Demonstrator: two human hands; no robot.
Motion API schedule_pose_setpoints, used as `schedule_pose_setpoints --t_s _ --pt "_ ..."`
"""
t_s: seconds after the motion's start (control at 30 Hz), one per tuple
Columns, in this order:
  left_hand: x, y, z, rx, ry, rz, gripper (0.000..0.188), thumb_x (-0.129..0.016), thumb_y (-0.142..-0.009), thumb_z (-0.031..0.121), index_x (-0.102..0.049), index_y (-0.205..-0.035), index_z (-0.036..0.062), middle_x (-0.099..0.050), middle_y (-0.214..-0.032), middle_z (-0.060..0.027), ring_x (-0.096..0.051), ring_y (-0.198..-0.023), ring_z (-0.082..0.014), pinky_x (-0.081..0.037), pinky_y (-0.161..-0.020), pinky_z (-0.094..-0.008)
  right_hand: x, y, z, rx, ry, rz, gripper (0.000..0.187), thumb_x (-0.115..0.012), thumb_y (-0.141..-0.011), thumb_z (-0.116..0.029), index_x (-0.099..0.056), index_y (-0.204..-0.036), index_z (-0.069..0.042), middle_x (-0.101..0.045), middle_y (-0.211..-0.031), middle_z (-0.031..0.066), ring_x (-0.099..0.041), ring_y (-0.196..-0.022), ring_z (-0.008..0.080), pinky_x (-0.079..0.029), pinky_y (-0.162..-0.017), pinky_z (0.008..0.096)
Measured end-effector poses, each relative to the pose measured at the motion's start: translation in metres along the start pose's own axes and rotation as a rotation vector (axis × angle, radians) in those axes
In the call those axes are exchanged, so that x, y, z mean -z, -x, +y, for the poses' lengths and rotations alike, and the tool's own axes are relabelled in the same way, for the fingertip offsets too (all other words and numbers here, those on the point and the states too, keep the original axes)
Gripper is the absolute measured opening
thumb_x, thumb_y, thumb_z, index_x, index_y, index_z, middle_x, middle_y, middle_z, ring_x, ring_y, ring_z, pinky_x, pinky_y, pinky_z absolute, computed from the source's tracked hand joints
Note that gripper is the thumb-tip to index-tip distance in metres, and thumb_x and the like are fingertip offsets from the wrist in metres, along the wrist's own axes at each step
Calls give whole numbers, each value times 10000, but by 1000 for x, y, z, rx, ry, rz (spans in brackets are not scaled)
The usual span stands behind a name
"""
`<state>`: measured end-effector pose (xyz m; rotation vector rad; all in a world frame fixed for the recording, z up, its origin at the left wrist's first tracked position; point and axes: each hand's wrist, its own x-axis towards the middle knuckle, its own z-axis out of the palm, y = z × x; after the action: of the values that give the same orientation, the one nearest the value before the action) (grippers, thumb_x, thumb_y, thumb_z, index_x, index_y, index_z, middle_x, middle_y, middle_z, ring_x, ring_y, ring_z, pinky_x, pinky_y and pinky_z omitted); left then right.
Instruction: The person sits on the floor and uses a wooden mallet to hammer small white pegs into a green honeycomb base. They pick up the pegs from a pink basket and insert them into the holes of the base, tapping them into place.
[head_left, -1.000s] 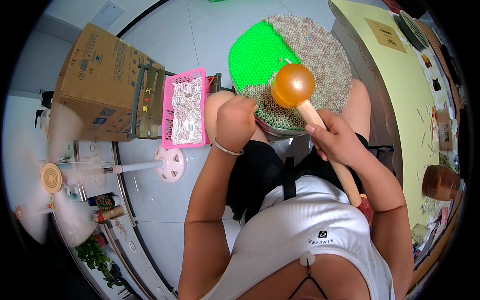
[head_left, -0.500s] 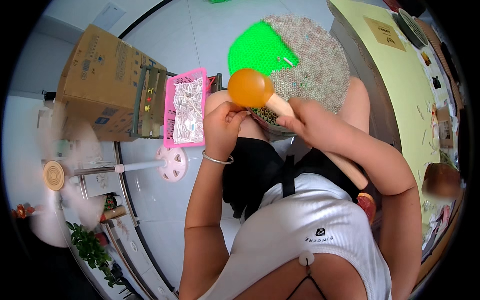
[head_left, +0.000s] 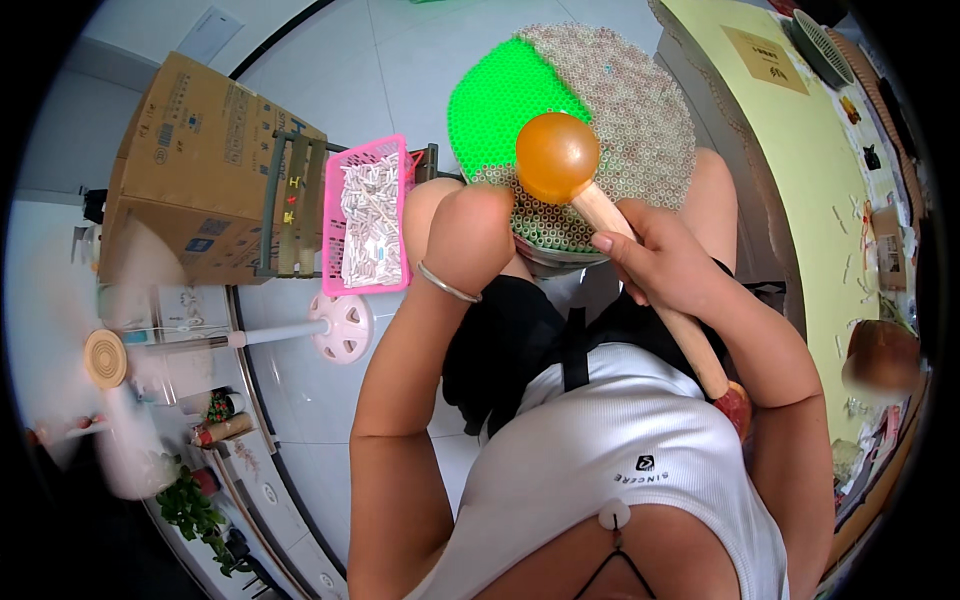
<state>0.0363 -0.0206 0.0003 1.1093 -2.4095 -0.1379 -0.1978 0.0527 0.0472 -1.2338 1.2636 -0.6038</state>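
Observation:
My right hand (head_left: 665, 258) grips the wooden handle of a mallet (head_left: 558, 158) with a round, translucent orange head. The head hangs over a large round bundle of upright small tubes (head_left: 640, 120) between my knees. One left-hand section of the bundle (head_left: 505, 100) is bright green; the rest looks pale grey and brownish. My left hand (head_left: 472, 235), with a silver bangle at the wrist, is curled closed at the bundle's near left edge. Its fingertips are turned away, so what they hold cannot be seen.
Left of my knee stands a pink basket (head_left: 330, 220) full of small white tubes, beside a large cardboard box (head_left: 190, 170). A pedestal fan (head_left: 105, 358) is farther left. Along the right runs a yellow-topped table (head_left: 770, 130) with scattered small items.
The mallet has moved right, its head going from the bundle's near left edge to nearer its middle. My left hand has shifted right and rolled over, hiding its fingertips.

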Motion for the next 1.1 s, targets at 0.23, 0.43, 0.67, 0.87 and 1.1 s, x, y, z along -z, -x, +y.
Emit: schedule_pose_setpoints --t_s 0.23,0.43,0.67,0.87,1.1 --pt "16 14 -18 307 237 76 114 -620 -776 33 -649 -880 -5 -645 -716 -182 -637 -665 -336 -516 -634 -406 -12 2 -23 62 18 -63 335 -597 -979 -289 -534 -927 35 -545 -604 50 -536 -442 113 -429 -426 279" --pt "25 -16 -57 412 292 199 123 -671 -782 60 -663 -890 1 -636 -671 -123 -622 -593 -245 -504 -597 -338 -23 -25 3 464 583 7 389 -606 -953 -315 -551 -948 70 -612 -683 183 -603 -502 298 -480 -506 404" --pt "-39 -104 -34 -148 142 122 163 -673 -764 97 -729 -910 54 -688 -882 -122 -644 -848 -319 -513 -772 -416 17 23 3 -4 -42 97 246 -555 -997 -258 -523 -980 -14 -518 -645 29 -496 -453 93 -401 -410 251" --pt "-64 -134 -27 -277 -59 -151 169 -655 -754 57 -722 -906 93 -657 -869 -89 -601 -907 -316 -496 -776 -428 39 35 25 -22 -242 289 260 -547 -1004 -262 -498 -981 -7 -497 -637 25 -453 -417 86 -379 -389 231" --pt "-16 -89 -28 133 628 202 166 -713 -831 88 -712 -993 47 -703 -936 -49 -649 -860 -173 -513 -784 -299 35 30 27 -5 -268 201 246 -552 -1002 -252 -484 -945 -22 -505 -648 24 -465 -423 86 -385 -390 228"
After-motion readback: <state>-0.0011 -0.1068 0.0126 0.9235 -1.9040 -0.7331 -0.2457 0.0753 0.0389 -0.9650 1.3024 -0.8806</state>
